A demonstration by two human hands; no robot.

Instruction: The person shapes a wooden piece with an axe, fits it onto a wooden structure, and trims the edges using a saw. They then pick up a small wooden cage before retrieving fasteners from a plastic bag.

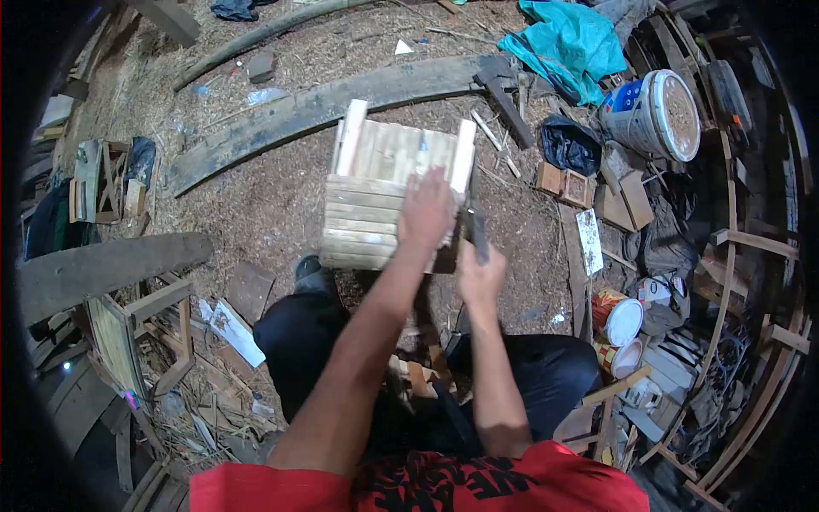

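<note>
A small slatted wooden piece (363, 213), shaped like a little chair or open box with upright posts, stands in front of my knees. My left hand (426, 209) lies flat over its top edge, fingers stretched toward the far slats. Close to the piece's right side, my right hand (482, 273) is wrapped around a dark, narrow tool (479, 232). That tool points away from me along the right edge of the slats, and its exact kind does not show clearly.
Beyond the slatted piece, a long weathered plank (341, 98) crosses the shaving-covered ground. A teal tarp (570, 47), a white bucket (670, 115) and wood blocks (563, 183) sit at right. Wooden frames (158, 303) and scraps crowd the left; paint cans (623, 320) stand lower right.
</note>
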